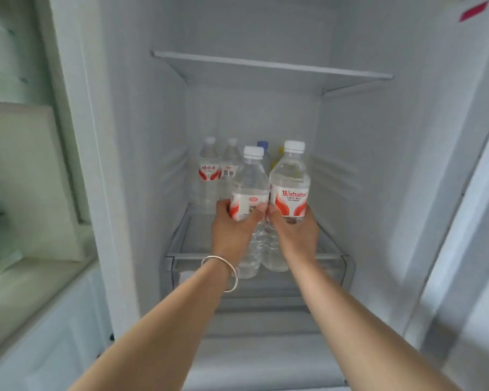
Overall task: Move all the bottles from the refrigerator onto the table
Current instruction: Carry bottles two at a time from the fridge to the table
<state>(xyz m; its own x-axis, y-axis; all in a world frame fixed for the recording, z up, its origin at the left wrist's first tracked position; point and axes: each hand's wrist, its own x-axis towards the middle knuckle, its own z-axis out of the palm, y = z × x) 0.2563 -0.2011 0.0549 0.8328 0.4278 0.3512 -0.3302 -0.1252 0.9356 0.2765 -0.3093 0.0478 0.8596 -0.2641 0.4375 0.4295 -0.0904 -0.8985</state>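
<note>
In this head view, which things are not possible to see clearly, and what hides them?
- Blue-capped bottle and yellow-capped bottle: only tops show; the two held bottles hide their bodies.
- Whether more bottles stand behind: hidden by the left hand's bottle and the right hand's bottle.
- The table: outside the frame.
- Small label print on the back-left bottle: too blurred.
- Fingertips of the left hand and right hand: behind the bottles.

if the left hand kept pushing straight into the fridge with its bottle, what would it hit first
Probably the white-capped bottle standing behind it, beside another at the back left. The left hand grips its own bottle; depth is unclear.
</note>
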